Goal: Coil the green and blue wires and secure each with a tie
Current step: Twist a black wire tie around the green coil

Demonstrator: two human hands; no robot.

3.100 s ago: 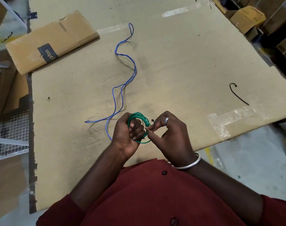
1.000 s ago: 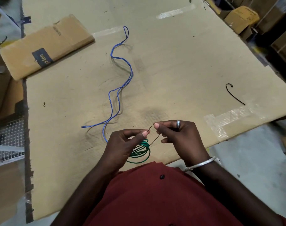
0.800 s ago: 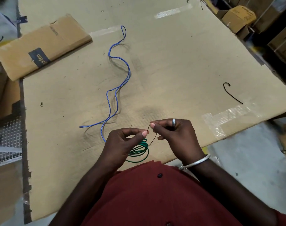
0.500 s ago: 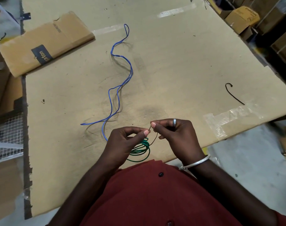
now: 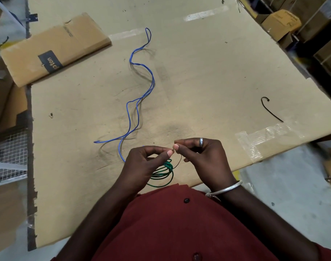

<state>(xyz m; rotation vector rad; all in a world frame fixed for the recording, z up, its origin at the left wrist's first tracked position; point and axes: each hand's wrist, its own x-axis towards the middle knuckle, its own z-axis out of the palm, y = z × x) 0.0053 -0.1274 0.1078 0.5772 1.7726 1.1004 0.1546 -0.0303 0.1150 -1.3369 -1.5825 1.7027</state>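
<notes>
Both hands are in tight. The left hand [image 5: 142, 166] and right hand [image 5: 204, 161] each pinch the tie [image 5: 178, 162] between thumb and forefinger, fingertips nearly touching, the other fingers curled. The tie drops from that pinch to the green wire [image 5: 164, 173], one coil, just below the left fingers and partly under that palm. One blue wire [image 5: 138, 98] lies loose on the tabletop [image 5: 208, 72] beyond the fingers. A second tie [image 5: 270, 111] sits well off past the right fingers: two ties in all.

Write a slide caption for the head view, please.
Left hand and right hand pinch a thin dark tie at the green wire coil; blue wire lies uncoiled.
</notes>
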